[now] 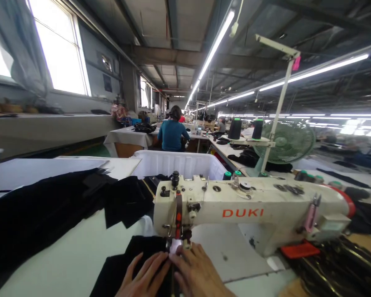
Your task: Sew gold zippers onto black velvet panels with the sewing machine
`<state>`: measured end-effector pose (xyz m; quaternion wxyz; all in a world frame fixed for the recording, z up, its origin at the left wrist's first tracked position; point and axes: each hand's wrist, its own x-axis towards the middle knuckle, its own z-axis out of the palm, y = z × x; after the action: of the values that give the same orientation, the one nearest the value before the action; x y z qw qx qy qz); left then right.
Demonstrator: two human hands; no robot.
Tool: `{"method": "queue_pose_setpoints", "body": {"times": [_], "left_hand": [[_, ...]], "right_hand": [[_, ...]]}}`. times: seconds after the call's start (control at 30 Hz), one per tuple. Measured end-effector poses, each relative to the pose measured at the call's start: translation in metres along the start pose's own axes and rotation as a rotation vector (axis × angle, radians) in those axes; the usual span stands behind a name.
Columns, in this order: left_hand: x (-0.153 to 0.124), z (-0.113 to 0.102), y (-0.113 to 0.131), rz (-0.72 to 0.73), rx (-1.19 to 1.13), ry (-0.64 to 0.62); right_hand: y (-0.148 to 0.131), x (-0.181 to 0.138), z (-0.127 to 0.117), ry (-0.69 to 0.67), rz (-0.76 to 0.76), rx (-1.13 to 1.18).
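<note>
Black fabric (111, 270) lies on the bed of a white sewing machine (235, 206) marked DUKI, reaching under its needle area (174, 245). My left hand (146, 274) rests flat on the fabric, fingers stretched toward the needle. Close beside it, my right hand (194, 268) lies with its fingers out, fingertips just in front of the presser foot and touching the work. Between the hands runs a narrow dark strip (173, 280), partly hidden by my fingers; its kind I cannot make out.
More black fabric pieces (49, 210) spread over the table at left. Behind the machine stands a white plastic bin (182, 163). Pink thread snips (312, 214) hang on the machine; dark zipper-like strips (336, 268) lie at right. A person in blue (172, 134) sits ahead, beyond the bin.
</note>
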<state>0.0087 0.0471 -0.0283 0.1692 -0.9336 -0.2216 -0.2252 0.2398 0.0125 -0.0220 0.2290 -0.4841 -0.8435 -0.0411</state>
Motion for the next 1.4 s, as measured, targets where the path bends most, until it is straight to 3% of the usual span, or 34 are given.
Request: {"method": "queue_pose_setpoints", "body": {"times": [0.13,0.3,0.53,0.87,1.27,1.4], "left_hand": [[0.007,-0.033,0.011,-0.132,-0.161,-0.169],[0.008,-0.038,0.017,-0.233,-0.339,-0.314],[0.012,-0.032,0.005,-0.223,-0.355,-0.294],[0.011,-0.031,0.009,-0.251,-0.333,-0.319],[0.009,-0.026,0.009,-0.219,-0.261,-0.223],[0.012,-0.023,0.003,-0.223,-0.237,-0.208]], "right_hand": [[-0.007,-0.003,-0.012,-0.013,-0.006,-0.012],[-0.011,0.0,-0.022,-0.052,-0.017,-0.05],[-0.007,0.007,-0.016,0.016,-0.011,-0.072],[-0.013,-0.004,-0.008,0.058,-0.044,-0.018],[-0.015,-0.001,-0.007,0.054,-0.105,-0.066],[-0.013,0.0,-0.003,0.037,-0.031,-0.107]]}}
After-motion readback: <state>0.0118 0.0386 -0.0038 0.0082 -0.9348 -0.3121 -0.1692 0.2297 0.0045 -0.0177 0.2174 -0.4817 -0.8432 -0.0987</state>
